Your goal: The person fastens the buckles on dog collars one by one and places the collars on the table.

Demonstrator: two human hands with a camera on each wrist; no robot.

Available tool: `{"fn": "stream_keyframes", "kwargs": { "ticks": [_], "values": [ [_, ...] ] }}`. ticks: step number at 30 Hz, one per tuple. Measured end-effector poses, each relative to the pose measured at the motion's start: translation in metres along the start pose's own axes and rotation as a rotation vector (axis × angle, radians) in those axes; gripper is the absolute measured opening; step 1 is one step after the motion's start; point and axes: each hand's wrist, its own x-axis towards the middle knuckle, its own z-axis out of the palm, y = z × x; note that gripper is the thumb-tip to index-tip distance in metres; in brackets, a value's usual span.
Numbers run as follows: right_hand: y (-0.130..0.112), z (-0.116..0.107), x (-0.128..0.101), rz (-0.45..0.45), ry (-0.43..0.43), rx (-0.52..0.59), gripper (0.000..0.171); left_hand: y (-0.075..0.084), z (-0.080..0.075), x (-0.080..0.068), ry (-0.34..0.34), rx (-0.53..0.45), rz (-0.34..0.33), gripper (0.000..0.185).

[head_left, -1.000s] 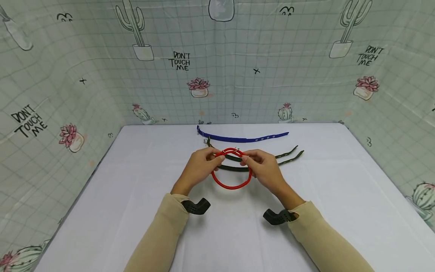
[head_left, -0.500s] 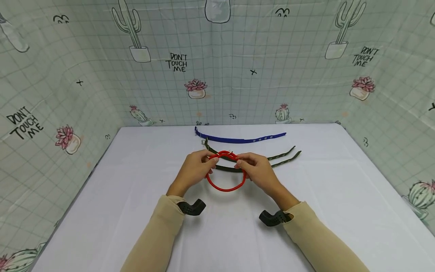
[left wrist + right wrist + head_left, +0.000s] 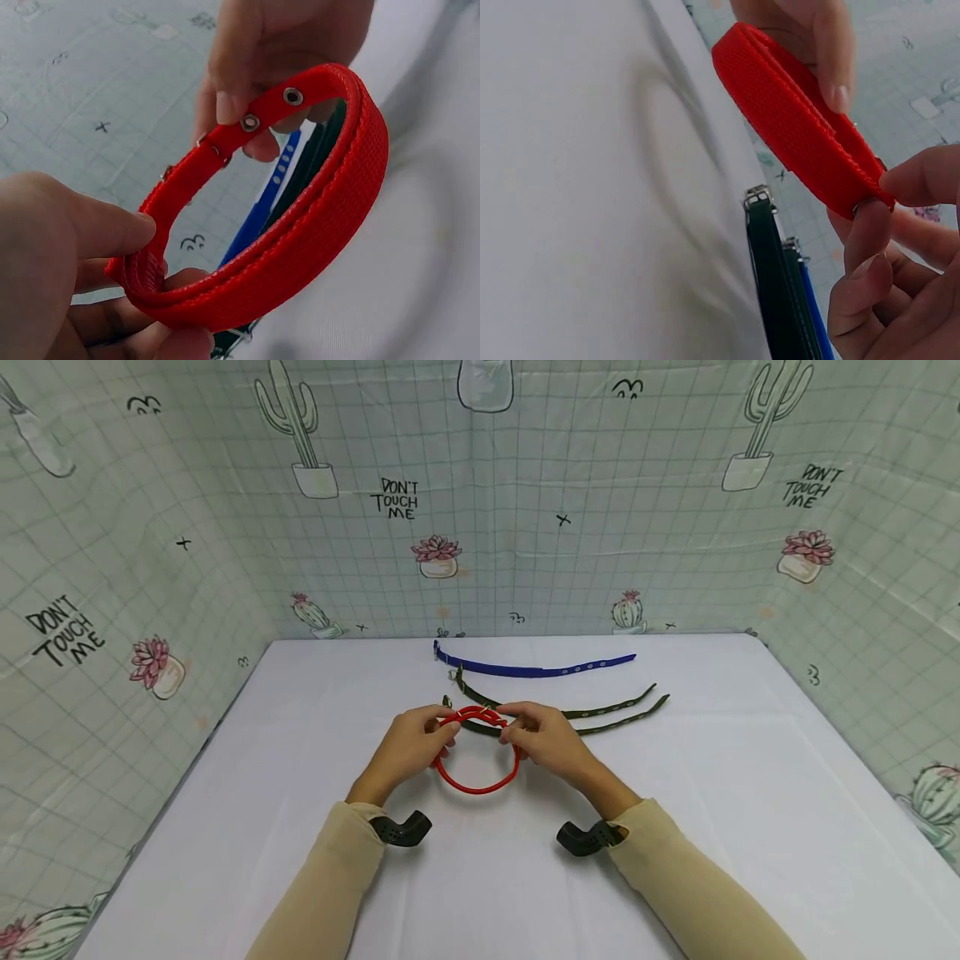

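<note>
A red woven collar (image 3: pixel 477 777) with metal eyelets is bent into a closed ring just above the white table (image 3: pixel 300 735). My left hand (image 3: pixel 408 750) pinches the ring's left top, thumb and fingers curled round the strap (image 3: pixel 150 262). My right hand (image 3: pixel 542 739) pinches the right top, where the eyeleted end (image 3: pixel 259 120) overlaps. The right wrist view shows the red ring (image 3: pixel 795 120) edge-on between both hands.
Two dark green collars (image 3: pixel 600 710) lie flat just behind the hands, their buckles (image 3: pixel 759 196) to the left. A blue collar (image 3: pixel 536 669) lies straight further back, near the cactus-print backdrop (image 3: pixel 480 510) that walls the table on three sides.
Both hands have carried the red ring a little to the left and nearer to me, clear of the green collars. The grip looks the same.
</note>
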Motion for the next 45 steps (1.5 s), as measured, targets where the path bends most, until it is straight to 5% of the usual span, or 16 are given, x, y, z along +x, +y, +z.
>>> {"fn": "stream_keyframes", "kwargs": {
  "ticks": [17, 28, 45],
  "values": [
    [0.001, 0.038, 0.025, 0.054, -0.035, -0.096, 0.021, -0.032, -0.022, -0.006, 0.064, 0.169, -0.072, 0.029],
    [-0.001, 0.057, 0.04, 0.081, -0.052, -0.118, 0.031, -0.046, -0.034, -0.003, 0.145, 0.289, -0.075, 0.028],
    [-0.006, 0.083, 0.059, 0.007, -0.005, -0.319, 0.025, -0.062, -0.047, -0.004, 0.194, 0.313, -0.123, 0.024]
  ]
}}
